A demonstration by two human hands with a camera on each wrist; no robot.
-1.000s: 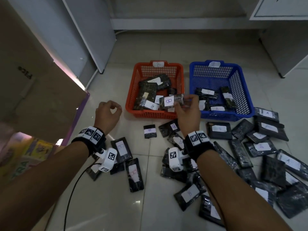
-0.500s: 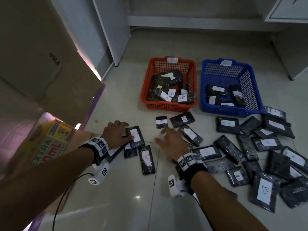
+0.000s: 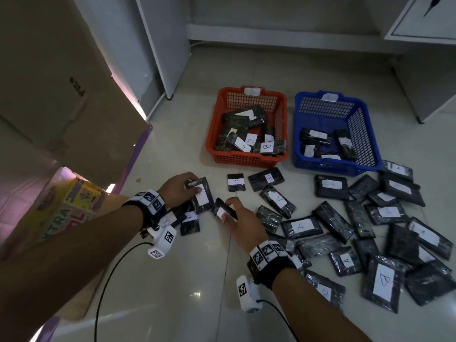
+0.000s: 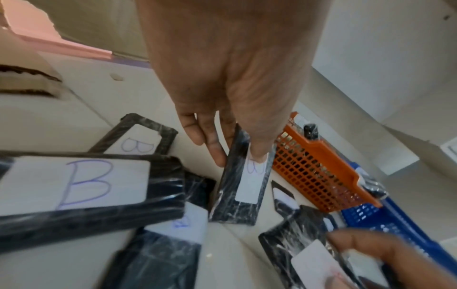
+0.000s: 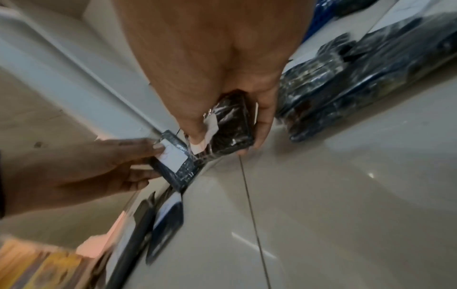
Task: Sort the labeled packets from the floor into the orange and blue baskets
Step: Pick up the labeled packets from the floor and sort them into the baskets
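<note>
Black wrapped packets with white labels lie scattered on the tiled floor. My left hand (image 3: 193,188) pinches a packet marked B (image 3: 202,196) by its upper end, thumb on the label (image 4: 249,176). My right hand (image 3: 229,208) grips a small packet (image 3: 225,211) between thumb and fingers, lifted off the floor (image 5: 230,125); its letter is hidden. The orange basket (image 3: 246,159), tagged B, holds several packets. Beside it on the right, the blue basket (image 3: 330,166), tagged A, also holds several. Both baskets stand beyond my hands.
A large cardboard box (image 3: 61,95) and a colourful carton (image 3: 61,213) crowd the left. Several packets (image 3: 370,230) cover the floor to the right. White cabinet legs (image 3: 165,58) stand behind. A black cable (image 3: 108,280) trails from my left wrist.
My right hand left a B packet in the orange basket, came down to the floor and took a small packet. My left hand dropped to the floor and picked up a B packet.
</note>
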